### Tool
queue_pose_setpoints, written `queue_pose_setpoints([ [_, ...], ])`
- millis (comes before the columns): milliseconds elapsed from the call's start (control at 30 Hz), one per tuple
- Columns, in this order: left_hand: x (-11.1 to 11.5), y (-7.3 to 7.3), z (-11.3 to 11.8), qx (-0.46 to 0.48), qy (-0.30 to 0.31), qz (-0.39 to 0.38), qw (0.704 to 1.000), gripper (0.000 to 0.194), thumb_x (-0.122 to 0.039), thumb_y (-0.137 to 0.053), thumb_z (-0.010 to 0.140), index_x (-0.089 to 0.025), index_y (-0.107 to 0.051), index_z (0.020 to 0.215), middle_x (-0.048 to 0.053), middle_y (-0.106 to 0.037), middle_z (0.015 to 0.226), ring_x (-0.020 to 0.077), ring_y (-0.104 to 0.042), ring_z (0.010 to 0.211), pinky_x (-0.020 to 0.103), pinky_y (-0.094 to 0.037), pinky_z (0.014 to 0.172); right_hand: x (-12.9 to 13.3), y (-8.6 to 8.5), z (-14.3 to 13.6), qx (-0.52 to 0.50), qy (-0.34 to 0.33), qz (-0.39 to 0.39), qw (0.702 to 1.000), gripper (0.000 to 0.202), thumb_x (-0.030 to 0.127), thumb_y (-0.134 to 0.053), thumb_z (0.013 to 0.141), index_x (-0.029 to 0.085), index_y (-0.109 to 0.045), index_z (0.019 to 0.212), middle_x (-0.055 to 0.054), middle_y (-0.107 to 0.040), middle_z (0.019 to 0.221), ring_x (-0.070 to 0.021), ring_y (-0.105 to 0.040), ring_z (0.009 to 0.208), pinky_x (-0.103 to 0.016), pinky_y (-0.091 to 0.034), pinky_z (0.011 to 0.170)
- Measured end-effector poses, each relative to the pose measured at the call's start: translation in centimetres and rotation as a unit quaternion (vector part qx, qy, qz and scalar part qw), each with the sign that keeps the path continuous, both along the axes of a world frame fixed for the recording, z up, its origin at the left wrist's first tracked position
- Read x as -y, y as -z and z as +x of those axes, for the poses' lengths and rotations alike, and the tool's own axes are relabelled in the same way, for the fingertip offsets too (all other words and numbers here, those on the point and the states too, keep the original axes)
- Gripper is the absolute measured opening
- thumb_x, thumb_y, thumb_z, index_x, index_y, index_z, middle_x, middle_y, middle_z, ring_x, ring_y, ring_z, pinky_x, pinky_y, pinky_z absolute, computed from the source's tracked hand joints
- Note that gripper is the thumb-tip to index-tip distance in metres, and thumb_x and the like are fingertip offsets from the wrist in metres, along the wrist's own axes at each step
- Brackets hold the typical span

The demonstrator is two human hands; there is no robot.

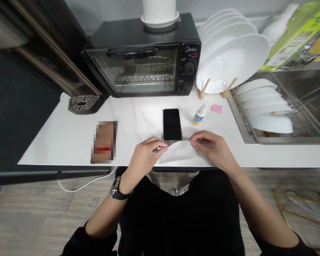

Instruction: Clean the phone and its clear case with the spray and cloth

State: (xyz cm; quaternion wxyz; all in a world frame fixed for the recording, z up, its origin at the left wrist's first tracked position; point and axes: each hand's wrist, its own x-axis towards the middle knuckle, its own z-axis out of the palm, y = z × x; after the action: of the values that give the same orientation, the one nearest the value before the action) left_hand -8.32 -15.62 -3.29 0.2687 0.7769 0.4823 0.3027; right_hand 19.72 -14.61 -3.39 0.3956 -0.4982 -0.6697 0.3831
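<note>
- Pinching a thin white sheet (pixel 180 151) with both hands, at the near edge of the desk (pixel 138 117); the sheet lies between the two hands.
- Left hand (pixel 146 153): fingers closed to a pinch, thumb and index on the sheet's far left corner. Dark-strapped watch (pixel 118 188) on that wrist.
- Right hand (pixel 212 146): fingers also closed to a pinch, on the far right corner.
- Sheet's far edge runs between the pinches, slightly bowed. Can't tell how much of it is off the desk.
- Phone (pixel 172 124) flat just beyond the sheet, screen up and dark. Can't tell if the two touch.
- Small white bottle (pixel 199 114) with a blue label upright right of the phone; pink note (pixel 217 108) flat beside it.
- Blurred-out flat item (pixel 104 142) lies left of the left hand, well apart from the phone.
- Behind: black toaster oven (pixel 146 69), white plates (pixel 229 64) on edge at its right.
</note>
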Motion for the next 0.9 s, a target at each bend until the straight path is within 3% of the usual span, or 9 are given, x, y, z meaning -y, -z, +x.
queue_pose_setpoints([
  [300,-1.0,0.6,-0.4,-0.006,-0.005,0.097,0.995,0.012,-0.032,-0.077,0.099,-0.025,-0.086,0.102,-0.001,-0.087,0.100,0.0184,-0.078,0.088,0.035,-0.060,0.081,0.0,-0.3,-1.0,-0.047,0.051,0.084,0.994,0.006,0.025,-0.082,0.092,0.029,-0.083,0.088,-0.002,-0.075,0.098,-0.0196,-0.071,0.095,-0.038,-0.056,0.093],
  [433,-0.7,0.2,-0.5,0.004,0.005,0.213,0.977,0.019,-0.023,-0.076,0.100,-0.026,-0.084,0.116,0.003,-0.085,0.119,0.0191,-0.075,0.101,0.038,-0.062,0.089,0.7,0.0,-1.0,-0.059,0.048,0.119,0.990,0.008,0.024,-0.082,0.094,0.031,-0.085,0.094,-0.002,-0.074,0.102,-0.0200,-0.072,0.097,-0.039,-0.057,0.094],
  [533,0.9,-0.5,-0.6,-0.002,-0.001,0.286,0.958,0.030,-0.018,-0.080,0.096,-0.032,-0.082,0.122,0.004,-0.080,0.133,0.0211,-0.070,0.111,0.043,-0.061,0.095,2.0,-0.1,-0.5,-0.041,0.046,0.167,0.984,0.011,0.021,-0.081,0.094,0.032,-0.084,0.097,-0.003,-0.075,0.108,-0.0219,-0.073,0.102,-0.041,-0.059,0.095],
  [633,3.4,-0.6,-0.9,-0.032,0.036,0.267,0.963,0.032,-0.019,-0.080,0.095,-0.034,-0.080,0.123,0.003,-0.081,0.130,0.0206,-0.070,0.109,0.041,-0.062,0.094,3.9,-0.1,0.5,0.015,-0.026,0.176,0.984,0.014,0.018,-0.078,0.095,0.031,-0.081,0.099,-0.005,-0.078,0.113,-0.0245,-0.075,0.106,-0.044,-0.062,0.095],
  [767,6.2,0.7,-1.0,-0.031,0.073,0.225,0.971,0.023,-0.019,-0.080,0.096,-0.029,-0.080,0.116,0.003,-0.083,0.118,0.0179,-0.073,0.100,0.036,-0.063,0.089,5.9,0.3,1.7,0.085,-0.142,0.138,0.976,0.016,0.015,-0.069,0.099,0.030,-0.072,0.103,-0.006,-0.081,0.128,-0.0274,-0.076,0.121,-0.050,-0.063,0.104],
  [833,7.0,1.4,-0.8,-0.010,0.079,0.204,0.976,0.023,-0.016,-0.079,0.096,-0.027,-0.079,0.116,0.003,-0.083,0.117,0.0172,-0.074,0.098,0.034,-0.063,0.088,6.4,0.5,1.9,0.121,-0.169,0.128,0.970,0.015,0.018,-0.068,0.100,0.030,-0.068,0.110,-0.007,-0.078,0.139,-0.0290,-0.072,0.134,-0.059,-0.055,0.119],
  [900,7.4,1.9,-0.6,0.015,0.078,0.174,0.981,0.025,-0.013,-0.079,0.095,-0.026,-0.078,0.117,0.003,-0.083,0.114,0.0165,-0.074,0.097,0.033,-0.062,0.087,6.5,0.7,1.6,0.157,-0.190,0.130,0.960,0.033,0.030,-0.076,0.099,0.030,-0.063,0.130,-0.010,-0.073,0.150,-0.0314,-0.065,0.145,-0.068,-0.042,0.130],
])
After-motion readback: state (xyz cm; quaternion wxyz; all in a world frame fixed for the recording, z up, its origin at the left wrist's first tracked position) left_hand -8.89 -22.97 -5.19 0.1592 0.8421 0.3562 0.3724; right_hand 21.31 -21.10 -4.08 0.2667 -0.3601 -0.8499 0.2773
